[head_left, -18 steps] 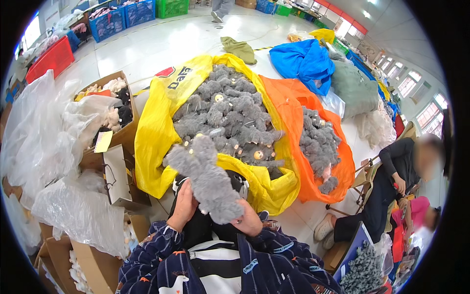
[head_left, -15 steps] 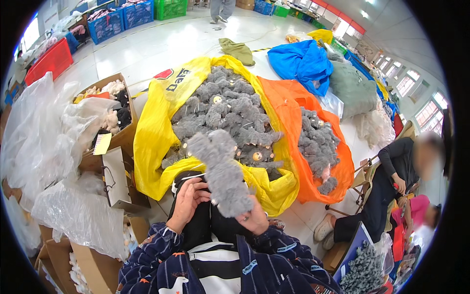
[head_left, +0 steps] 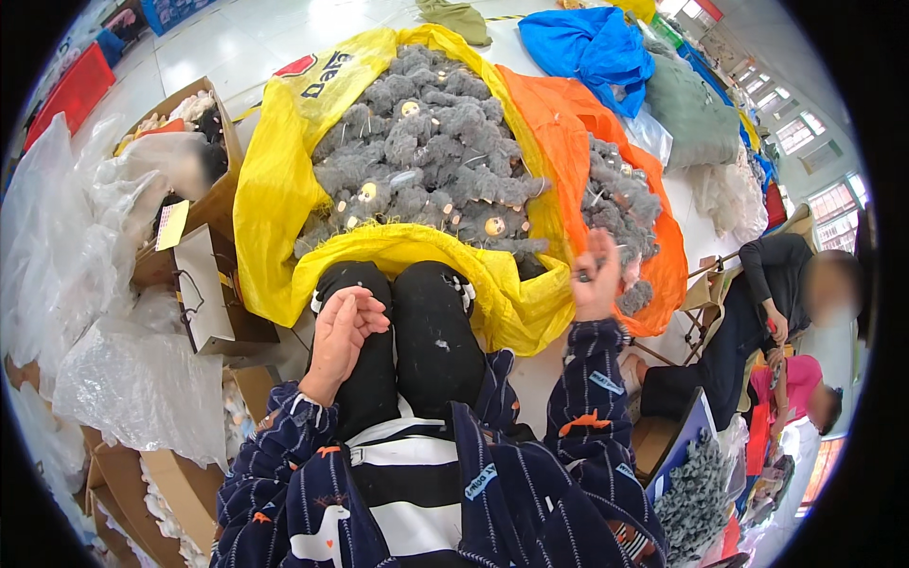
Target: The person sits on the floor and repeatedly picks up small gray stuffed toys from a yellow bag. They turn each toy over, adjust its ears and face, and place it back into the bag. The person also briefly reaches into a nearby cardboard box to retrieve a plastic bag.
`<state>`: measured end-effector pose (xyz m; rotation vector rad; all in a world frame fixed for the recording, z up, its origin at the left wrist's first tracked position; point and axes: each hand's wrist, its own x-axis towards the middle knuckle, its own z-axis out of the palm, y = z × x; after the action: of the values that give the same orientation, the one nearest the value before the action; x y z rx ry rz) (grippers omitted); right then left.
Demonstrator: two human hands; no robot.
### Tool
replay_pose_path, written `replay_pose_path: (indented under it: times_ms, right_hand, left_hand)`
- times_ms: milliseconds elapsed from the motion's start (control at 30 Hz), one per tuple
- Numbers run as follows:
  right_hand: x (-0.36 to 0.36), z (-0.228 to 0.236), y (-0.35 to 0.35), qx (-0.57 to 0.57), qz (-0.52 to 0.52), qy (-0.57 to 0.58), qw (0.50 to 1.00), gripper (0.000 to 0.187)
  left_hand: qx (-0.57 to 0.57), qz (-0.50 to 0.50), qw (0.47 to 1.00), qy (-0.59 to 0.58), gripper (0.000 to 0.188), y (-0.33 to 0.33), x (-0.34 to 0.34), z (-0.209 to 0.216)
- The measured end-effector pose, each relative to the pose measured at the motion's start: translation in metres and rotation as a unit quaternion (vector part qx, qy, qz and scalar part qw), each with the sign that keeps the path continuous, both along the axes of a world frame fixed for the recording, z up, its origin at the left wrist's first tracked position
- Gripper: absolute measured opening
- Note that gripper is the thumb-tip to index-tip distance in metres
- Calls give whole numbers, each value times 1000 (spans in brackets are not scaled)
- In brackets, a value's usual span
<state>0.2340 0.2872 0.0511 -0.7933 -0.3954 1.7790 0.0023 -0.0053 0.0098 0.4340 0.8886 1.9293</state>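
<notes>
Over my left thigh, my left hand [head_left: 348, 333] hovers with its fingers loosely bent and nothing visible in it. My right hand [head_left: 597, 279] is reached out at the near left rim of the orange bag [head_left: 544, 118]. A small dark object [head_left: 582, 275] shows between its thumb and fingers; its kind is unclear. Grey fluffy plush pieces [head_left: 625, 189] lie in that bag, just beyond the hand. In front of my knees a large yellow bag [head_left: 275, 175] gapes wide, heaped with similar grey plush pieces [head_left: 426, 142], some with small tan faces.
Cardboard boxes [head_left: 213, 128] with plush parts and clear plastic sheeting [head_left: 142, 388] stand at my left. A blue bag [head_left: 587, 57] and a grey-green sack [head_left: 696, 109] lie at the far right. A seated person [head_left: 757, 293] works at my right.
The grey plush piece held over my lap has left my hands. My right hand has swung out right to the orange bag. My left hand stays over the thigh. The view has tilted down.
</notes>
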Motion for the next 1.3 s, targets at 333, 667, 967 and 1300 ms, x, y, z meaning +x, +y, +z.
replay_pose_path:
  times_ms: [333, 667, 967, 1300]
  right_hand:
    - [-74, -108, 10, -89, 135, -167, 973, 12]
    - [-139, -200, 101, -123, 130, -272, 946, 30]
    - [-179, -213, 120, -126, 20, -152, 980, 20]
    - [-119, -3, -46, 477, 289, -486, 672, 16]
  left_hand:
    - [-81, 58, 902, 420, 8, 4, -1, 17]
    - [-102, -15, 854, 510, 7, 23, -7, 15]
    - [-94, -43, 873, 476, 6, 25, -12, 14]
    - [-72, -114, 989, 54, 59, 34, -15, 15]
